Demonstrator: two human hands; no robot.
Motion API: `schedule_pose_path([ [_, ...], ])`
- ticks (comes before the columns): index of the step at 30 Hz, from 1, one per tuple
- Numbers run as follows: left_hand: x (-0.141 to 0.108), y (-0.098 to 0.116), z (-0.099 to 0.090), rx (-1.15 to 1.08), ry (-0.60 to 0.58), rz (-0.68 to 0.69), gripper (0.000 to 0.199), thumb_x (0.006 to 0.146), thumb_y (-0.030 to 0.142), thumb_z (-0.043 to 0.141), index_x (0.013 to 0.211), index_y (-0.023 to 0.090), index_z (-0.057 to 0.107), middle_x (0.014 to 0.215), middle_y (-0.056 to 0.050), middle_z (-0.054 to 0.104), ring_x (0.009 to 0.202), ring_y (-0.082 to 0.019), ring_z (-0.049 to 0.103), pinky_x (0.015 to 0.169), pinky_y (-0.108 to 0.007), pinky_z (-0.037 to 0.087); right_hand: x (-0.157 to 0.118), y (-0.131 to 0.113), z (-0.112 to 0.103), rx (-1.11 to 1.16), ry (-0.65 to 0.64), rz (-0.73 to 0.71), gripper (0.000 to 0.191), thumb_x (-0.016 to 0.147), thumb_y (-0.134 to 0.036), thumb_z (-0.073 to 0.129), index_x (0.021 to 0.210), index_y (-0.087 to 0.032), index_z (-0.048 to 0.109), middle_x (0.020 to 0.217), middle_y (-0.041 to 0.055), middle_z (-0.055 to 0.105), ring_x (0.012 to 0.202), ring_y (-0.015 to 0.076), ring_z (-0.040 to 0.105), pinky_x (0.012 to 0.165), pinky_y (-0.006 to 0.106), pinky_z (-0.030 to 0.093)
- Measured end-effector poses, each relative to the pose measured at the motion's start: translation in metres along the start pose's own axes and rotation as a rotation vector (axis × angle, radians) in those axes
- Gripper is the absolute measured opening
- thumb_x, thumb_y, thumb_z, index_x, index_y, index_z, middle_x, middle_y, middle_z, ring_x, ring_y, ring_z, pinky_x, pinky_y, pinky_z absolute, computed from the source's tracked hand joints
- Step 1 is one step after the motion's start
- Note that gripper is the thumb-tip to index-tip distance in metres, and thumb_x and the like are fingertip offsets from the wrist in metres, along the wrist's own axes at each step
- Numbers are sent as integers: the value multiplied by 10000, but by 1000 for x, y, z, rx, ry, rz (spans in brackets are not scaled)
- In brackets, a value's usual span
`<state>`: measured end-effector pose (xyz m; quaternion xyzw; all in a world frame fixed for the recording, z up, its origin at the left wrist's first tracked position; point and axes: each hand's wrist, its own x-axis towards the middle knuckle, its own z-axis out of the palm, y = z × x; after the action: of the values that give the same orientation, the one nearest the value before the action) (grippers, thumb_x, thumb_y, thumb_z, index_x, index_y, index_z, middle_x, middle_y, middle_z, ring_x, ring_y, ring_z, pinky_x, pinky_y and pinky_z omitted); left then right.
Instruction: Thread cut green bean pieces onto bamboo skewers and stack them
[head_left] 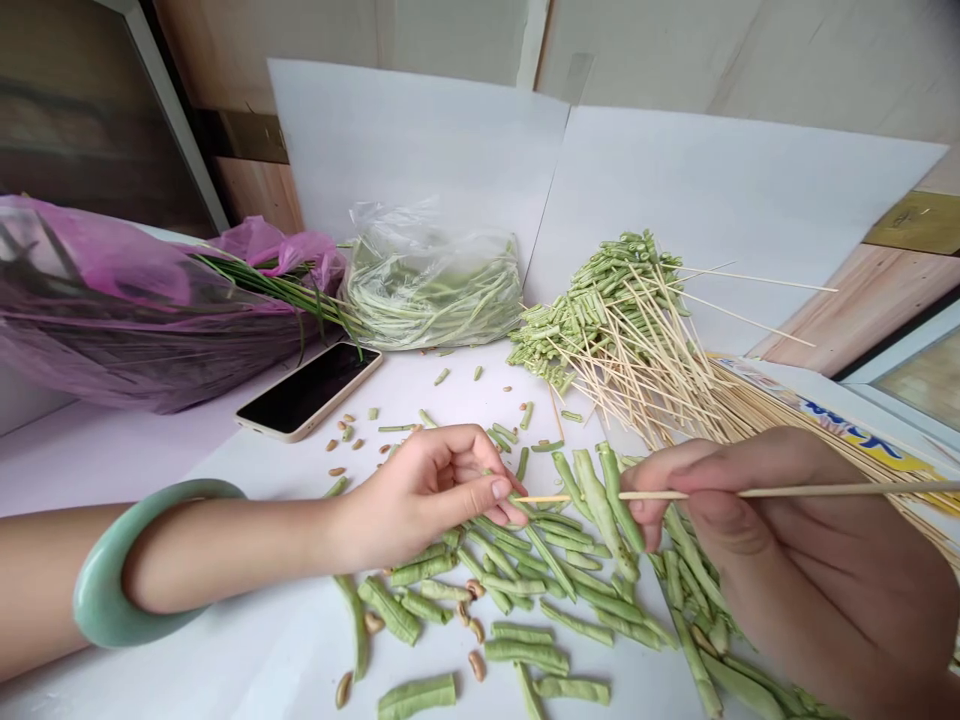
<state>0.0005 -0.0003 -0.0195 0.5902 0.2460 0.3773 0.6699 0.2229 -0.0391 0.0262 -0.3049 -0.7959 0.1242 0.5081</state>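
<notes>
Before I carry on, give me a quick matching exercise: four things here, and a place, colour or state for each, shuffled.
Things
1. phone
2. bangle
3. right hand
4. clear bag of beans

Descriptions
A. holding a stick
B. between the purple bag and the skewered beans
C. lying flat with a black face
D. pale green and ring-shaped

Pairs: 1-C, 2-D, 3-A, 4-B

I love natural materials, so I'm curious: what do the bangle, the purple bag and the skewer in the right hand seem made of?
Bangle: perhaps jade, or glass or resin, polished; smooth, milky green surface with a soft sheen.
Purple bag: likely thin plastic film, slightly glossy; crinkled and see-through.
Skewer: probably bamboo or wood, matte; pale straw colour.
</notes>
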Motion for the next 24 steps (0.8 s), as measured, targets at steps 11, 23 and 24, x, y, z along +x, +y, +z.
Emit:
schedule_pose_path([
  [11,3,-2,-2,-214,-11,-54,136,791,155,710,844,115,591,775,-62,733,804,-138,708,764,-217,546,-1,-1,-2,-85,28,-43,292,822,-16,446,929,-270,544,709,4,643,613,140,645,523,263,546],
  [23,6,-2,-3,-239,5,-7,137,762,90,720,870,106,636,737,-5,690,724,-91,685,712,-175,537,-11,5,-3,-133,9,-54,324,805,-38,494,971,-298,595,757,14,685,651,168,678,548,267,584],
  [24,5,-2,-3,-234,4,-11,138,761,98,724,874,105,645,733,-7,694,719,-90,685,710,-173,537,-10,5,-3,-113,43,-55,306,802,-49,518,953,-293,621,745,20,695,645,180,684,539,273,589],
])
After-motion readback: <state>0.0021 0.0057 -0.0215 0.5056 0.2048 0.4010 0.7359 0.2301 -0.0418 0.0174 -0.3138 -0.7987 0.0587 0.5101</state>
